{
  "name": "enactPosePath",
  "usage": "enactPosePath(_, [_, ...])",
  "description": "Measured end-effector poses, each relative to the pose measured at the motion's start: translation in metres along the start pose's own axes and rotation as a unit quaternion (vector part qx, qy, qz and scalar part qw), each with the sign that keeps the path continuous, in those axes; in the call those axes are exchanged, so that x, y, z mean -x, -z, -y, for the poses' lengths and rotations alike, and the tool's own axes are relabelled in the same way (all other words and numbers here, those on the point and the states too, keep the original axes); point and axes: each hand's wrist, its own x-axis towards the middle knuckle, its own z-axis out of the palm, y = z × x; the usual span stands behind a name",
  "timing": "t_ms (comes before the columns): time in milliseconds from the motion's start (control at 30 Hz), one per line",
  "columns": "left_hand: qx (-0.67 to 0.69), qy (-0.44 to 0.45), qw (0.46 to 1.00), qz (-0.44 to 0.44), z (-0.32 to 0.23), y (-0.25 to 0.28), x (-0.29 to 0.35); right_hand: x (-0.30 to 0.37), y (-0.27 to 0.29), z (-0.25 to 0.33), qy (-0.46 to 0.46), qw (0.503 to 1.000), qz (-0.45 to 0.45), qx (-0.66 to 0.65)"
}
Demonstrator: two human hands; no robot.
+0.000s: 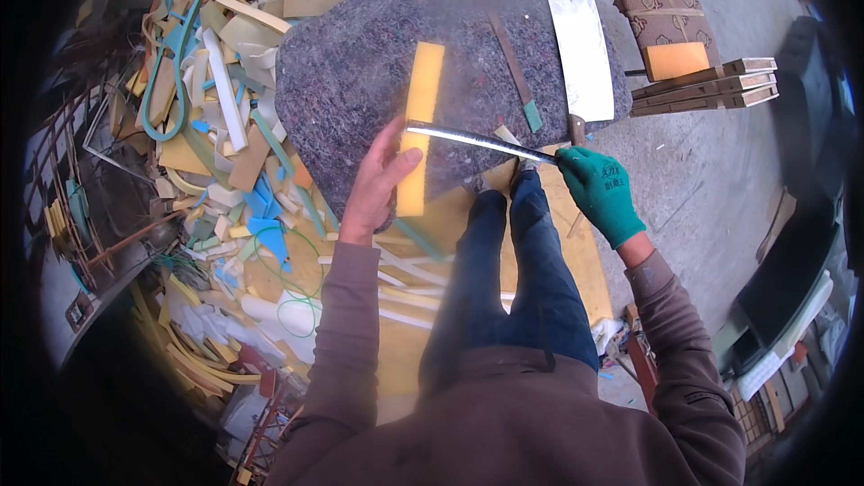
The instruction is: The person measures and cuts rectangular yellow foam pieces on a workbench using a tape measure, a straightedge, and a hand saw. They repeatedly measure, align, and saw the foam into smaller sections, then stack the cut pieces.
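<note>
My bare left hand (380,178) grips a long yellow foam strip (426,81) near its middle, with the thumb over its face and the fingers behind its left edge. In a green work glove, my right hand (601,191) is closed round the handle end of a long thin blade (477,139). That blade slants up to the left, and its tip lies across the foam strip just above my left thumb. Whether it has cut into the foam I cannot tell. Under the strip is a table covered in dark speckled felt (351,81).
A broad cleaver-like blade (580,49) and a narrow strip tool with a green-wrapped end (513,72) lie on the felt. Foam offcuts (225,63) heap up at left. On the right stand a patterned chair (661,22) with foam blocks and stacked wooden pieces (706,88).
</note>
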Motion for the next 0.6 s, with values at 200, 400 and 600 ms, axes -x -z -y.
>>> enactPosePath(200, [0.030,0.051,0.997,0.053,0.016,0.020,-0.006,0.004,-0.015,0.000,-0.055,0.988,-0.049,-0.134])
enactPosePath(400, [0.226,0.088,0.967,0.075,0.034,0.031,-0.016,0.023,-0.047,-0.006,-0.221,0.939,0.007,-0.262])
enactPosePath(600, [0.181,-0.031,0.983,0.017,0.055,0.013,-0.038,0.040,-0.074,0.000,-0.255,0.903,-0.005,-0.344])
